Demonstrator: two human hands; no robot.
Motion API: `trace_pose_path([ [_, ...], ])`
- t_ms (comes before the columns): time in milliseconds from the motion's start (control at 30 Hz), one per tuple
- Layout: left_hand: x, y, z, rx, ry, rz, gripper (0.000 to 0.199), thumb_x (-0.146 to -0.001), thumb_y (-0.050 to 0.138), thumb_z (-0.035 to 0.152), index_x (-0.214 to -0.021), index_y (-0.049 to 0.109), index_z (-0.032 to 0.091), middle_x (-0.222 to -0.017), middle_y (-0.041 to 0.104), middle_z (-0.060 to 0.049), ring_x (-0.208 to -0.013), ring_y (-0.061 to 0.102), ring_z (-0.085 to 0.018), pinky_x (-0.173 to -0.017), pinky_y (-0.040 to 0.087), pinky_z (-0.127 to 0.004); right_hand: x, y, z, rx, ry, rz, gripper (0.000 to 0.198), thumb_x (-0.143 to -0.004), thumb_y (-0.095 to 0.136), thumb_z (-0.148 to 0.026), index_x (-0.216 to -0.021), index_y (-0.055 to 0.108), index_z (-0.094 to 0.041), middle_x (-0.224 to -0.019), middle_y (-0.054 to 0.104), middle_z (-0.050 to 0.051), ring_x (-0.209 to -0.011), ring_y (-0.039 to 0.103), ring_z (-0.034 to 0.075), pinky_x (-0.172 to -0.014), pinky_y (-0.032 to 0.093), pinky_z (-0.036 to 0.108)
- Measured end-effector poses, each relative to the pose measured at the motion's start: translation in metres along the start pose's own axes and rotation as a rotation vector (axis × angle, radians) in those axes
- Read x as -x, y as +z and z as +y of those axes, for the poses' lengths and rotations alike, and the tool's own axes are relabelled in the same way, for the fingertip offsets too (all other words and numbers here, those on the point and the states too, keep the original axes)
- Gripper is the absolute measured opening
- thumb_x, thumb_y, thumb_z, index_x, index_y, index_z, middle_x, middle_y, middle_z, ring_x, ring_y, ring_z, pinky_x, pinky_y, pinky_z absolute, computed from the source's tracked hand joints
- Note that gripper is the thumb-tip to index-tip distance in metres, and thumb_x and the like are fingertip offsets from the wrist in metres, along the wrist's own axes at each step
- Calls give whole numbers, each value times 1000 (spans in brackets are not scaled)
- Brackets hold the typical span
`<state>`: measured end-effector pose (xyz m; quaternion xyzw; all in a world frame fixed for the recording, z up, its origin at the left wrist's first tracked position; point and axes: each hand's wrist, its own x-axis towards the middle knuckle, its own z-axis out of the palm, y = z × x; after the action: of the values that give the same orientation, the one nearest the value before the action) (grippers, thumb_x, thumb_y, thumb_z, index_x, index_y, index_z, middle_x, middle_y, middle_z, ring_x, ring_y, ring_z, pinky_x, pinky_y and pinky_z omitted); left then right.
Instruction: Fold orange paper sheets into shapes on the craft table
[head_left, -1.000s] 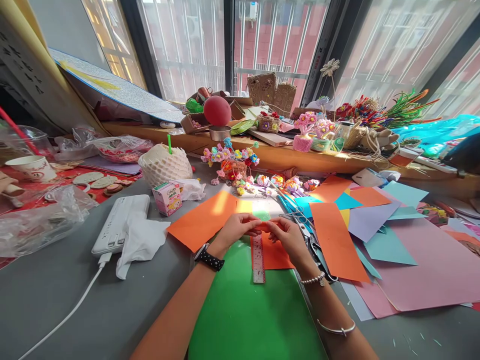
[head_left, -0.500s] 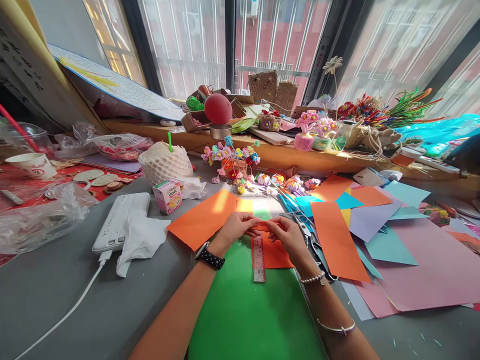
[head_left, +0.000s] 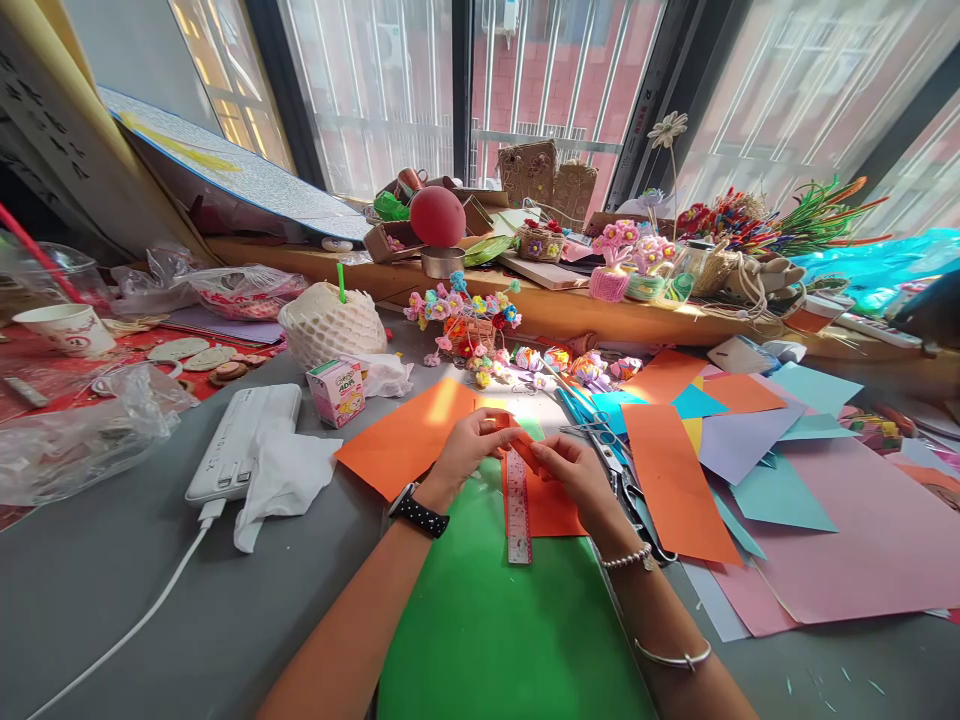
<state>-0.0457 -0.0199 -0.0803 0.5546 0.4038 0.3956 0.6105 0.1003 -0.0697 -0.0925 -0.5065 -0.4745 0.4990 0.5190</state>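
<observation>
Moved since the earlier frame: left hand, lifted slightly; small orange paper piece, then nearly level, now slanting down from left to right between the 2 hands. Right hand in much the same place.

Table, grey, carrying the lot. Green board, 1, smooth, lying at the near centre between the forearms. Pink sheet, large, flat at right, partly under teal and lilac sheets. Orange sheets: 1 at left, slanted, beyond the wristwatch; 1 at right, beside the right hand; 1 at centre, flat on the green board below the right hand. Coconut in a foam net, green straw upright, far left of the hands. Power bank, white, at left, cable attached, crumpled tissue against its right side. Scissors, black-handled, just right of the right hand. Ruler, clear with pink markings, lying over the left part of the centre orange sheet, its near end on the green board. Small box, pink and white, near side of the coconut.

Grip, left: thumb and fingers pinching the small orange paper piece's far left end. Grip, right: fingertips pinching its near right end, above the centre sheet.
</observation>
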Motion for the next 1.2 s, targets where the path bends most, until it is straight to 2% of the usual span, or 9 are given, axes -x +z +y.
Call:
trace_pose_path([
  [100, 2, 1, 3, -19, -40, -71, 27, -60, 68, 34, -75, 61, 12, -74, 63, -3, -70, 56, -12, -60, 43, -19, 0, 1, 0, -9, -3, 22, 27, -65, 61, -42, -56, 53, -18, -50, 50, -4, -46, 43, 9, -48, 35, 23],
  [167, 3, 1, 5, -16, -55, -67, 28, -59, 69, 35, -74, 63, 11, -75, 64, -4, -72, 57, -14, -64, 43, -21, 0, 2, 0, -11, -2, 10, 28, -64, 61, -43, -56, 52, -18, -49, 50, -3, -46, 44, 10, -47, 36, 23],
  [400, 4, 2, 6, 33, -75, -42, 27, -56, 71, 34, -68, 65, 11, -67, 63, -3, -68, 57, -14, -69, 45, -25, 0, 2, 1, 118, -37, -33, 28, -67, 57, -44, -56, 55, -18, -53, 58, 0, -51, 52, 13, -52, 42, 26],
  [600, 4, 3, 6, 15, -79, -58, 29, -57, 69, 37, -68, 65, 11, -68, 65, -4, -69, 60, -17, -72, 45, -28, -1, 3, 3, 216, -82, -47, 30, -69, 55, -45, -55, 54, -18, -54, 57, 0, -52, 52, 13, -52, 42, 25],
  [733, 5, 3, 5, -60, -45, -162, 28, -59, 67, 38, -67, 64, 11, -67, 63, -3, -67, 58, -16, -68, 45, -27, -2, -2, 3, 275, -128, 33, 37, -74, 49, -48, -52, 52, -18, -51, 54, 0, -49, 51, 12, -51, 41, 24],
  [867, 5, 4, 3, -122, -17, -259, 27, -60, 66, 38, -67, 65, 11, -63, 61, -2, -63, 56, -14, -62, 43, -24, -1, -4, 1, 280, -171, 76, 31, -73, 51, -46, -63, 55, -17, -56, 54, 0, -52, 51, 12, -51, 41, 23],
  [1200, 7, 5, 4, -149, -22, -275, 26, -60, 66, 37, -67, 65, 12, -65, 61, -2, -62, 55, -13, -61, 42, -24, 2, -3, -3, 316, -206, 104, 26, -74, 52, -41, -66, 59, -17, -57, 56, 0, -51, 53, 12, -51, 41, 24],
])
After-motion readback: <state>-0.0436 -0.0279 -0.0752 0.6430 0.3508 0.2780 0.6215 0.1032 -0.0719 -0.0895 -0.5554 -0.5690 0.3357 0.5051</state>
